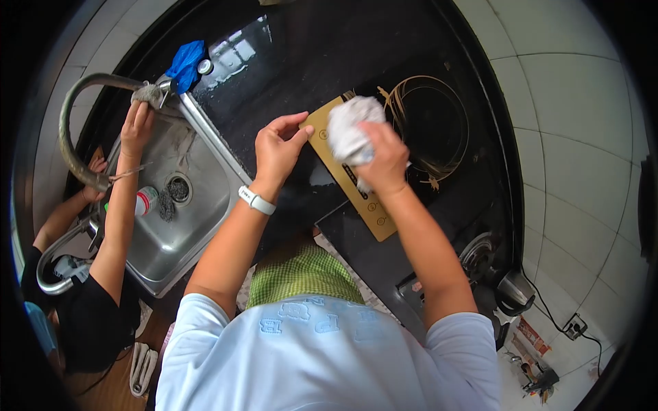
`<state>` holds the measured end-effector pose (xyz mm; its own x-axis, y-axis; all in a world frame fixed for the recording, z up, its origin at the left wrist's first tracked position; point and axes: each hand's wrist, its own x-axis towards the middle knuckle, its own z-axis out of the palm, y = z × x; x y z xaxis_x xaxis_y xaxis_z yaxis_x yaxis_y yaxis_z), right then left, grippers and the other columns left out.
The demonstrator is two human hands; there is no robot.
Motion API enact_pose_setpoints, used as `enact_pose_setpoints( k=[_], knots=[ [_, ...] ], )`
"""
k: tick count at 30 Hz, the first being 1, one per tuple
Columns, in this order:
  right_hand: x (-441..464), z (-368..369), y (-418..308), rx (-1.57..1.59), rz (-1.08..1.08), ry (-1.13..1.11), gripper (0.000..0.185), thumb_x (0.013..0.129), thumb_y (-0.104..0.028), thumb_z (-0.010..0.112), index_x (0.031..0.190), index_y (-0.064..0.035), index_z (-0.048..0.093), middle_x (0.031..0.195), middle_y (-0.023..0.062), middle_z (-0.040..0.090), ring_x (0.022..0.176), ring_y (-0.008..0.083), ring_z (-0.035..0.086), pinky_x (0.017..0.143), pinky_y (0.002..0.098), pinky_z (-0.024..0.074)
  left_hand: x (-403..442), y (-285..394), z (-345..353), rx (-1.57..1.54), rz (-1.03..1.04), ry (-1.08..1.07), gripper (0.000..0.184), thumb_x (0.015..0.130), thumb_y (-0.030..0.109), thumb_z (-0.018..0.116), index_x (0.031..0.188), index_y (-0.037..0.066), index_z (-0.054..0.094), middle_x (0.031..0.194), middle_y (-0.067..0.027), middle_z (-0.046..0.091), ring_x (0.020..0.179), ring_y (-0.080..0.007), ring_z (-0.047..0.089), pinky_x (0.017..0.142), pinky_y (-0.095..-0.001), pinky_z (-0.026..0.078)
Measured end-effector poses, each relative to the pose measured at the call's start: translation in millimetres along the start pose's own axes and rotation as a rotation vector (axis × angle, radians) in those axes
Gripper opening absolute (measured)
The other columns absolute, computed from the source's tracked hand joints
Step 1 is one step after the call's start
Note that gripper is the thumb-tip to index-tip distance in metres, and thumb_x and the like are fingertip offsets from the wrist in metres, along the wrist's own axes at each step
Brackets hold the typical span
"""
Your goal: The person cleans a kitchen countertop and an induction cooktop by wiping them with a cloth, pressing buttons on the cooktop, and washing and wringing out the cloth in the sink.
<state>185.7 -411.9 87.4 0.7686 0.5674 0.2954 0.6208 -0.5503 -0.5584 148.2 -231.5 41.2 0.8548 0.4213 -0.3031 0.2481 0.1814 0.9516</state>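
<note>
An induction cooktop (375, 218) with a gold control strip and a black top marked with gold rings lies on the dark counter. My left hand (275, 154), with a white band at the wrist, has its thumb and fingers on the strip's upper left corner, gripping the edge. Bunched in my right hand (385, 164) is a white cloth (351, 127), pressed against the control strip and covering part of its buttons. The right hand looks slightly blurred, and its fingertips are partly hidden by the cloth.
To the left, another person's hand (139, 123) holds a grey cloth at the tap (67, 123) over the steel sink (205, 236). Steel wool (166, 204) and a red-and-white container (146, 200) lie in it. A blue plastic bag (186, 63) sits behind. A stove burner (478, 255) and metal pot (515, 291) stand right.
</note>
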Motion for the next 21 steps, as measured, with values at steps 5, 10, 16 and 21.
enact_pose_setpoints(
  k=[5, 10, 16, 21],
  knots=[
    [74, -8, 79, -0.292, 0.243, 0.172, 0.049, 0.06, -0.008, 0.068, 0.107, -0.0147, 0.06, 0.1, 0.0073, 0.061, 0.089, 0.0295, 0.061, 0.075, 0.0366, 0.0511, 3, 11, 2, 0.001, -0.06, -0.007, 0.023, 0.077, 0.004, 0.07, 0.098, -0.003, 0.065, 0.089, -0.0068, 0.067, 0.079, -0.0103, 0.062, 0.073, -0.0219, 0.05],
    [113, -46, 152, -0.485, 0.571, 0.273, 0.049, 0.064, -0.015, 0.063, 0.112, -0.0213, 0.057, 0.109, 0.0075, 0.06, 0.093, 0.0324, 0.061, 0.078, 0.0422, 0.05, 1, 19, 5, -0.001, -0.083, -0.015, 0.023, 0.079, 0.002, 0.069, 0.1, -0.003, 0.064, 0.091, -0.008, 0.066, 0.082, -0.0112, 0.062, 0.076, -0.0225, 0.049],
    [52, -92, 200, -0.607, 0.672, 0.388, 0.052, 0.067, -0.017, 0.061, 0.118, -0.0213, 0.053, 0.115, 0.0085, 0.058, 0.097, 0.0338, 0.058, 0.079, 0.043, 0.0484, 2, 18, 3, 0.021, -0.113, -0.025, 0.023, 0.079, 0.003, 0.068, 0.1, -0.004, 0.063, 0.092, -0.0077, 0.066, 0.083, -0.011, 0.061, 0.079, -0.0226, 0.048],
    [-59, -115, 190, -0.64, 0.703, 0.426, 0.048, 0.069, -0.016, 0.064, 0.116, -0.0168, 0.054, 0.114, 0.0106, 0.058, 0.099, 0.0353, 0.057, 0.08, 0.043, 0.0475, 1, 23, 4, 0.089, -0.105, -0.032, 0.024, 0.08, 0.004, 0.069, 0.101, -0.003, 0.063, 0.093, -0.007, 0.065, 0.083, -0.0106, 0.06, 0.078, -0.0223, 0.048]
  ],
)
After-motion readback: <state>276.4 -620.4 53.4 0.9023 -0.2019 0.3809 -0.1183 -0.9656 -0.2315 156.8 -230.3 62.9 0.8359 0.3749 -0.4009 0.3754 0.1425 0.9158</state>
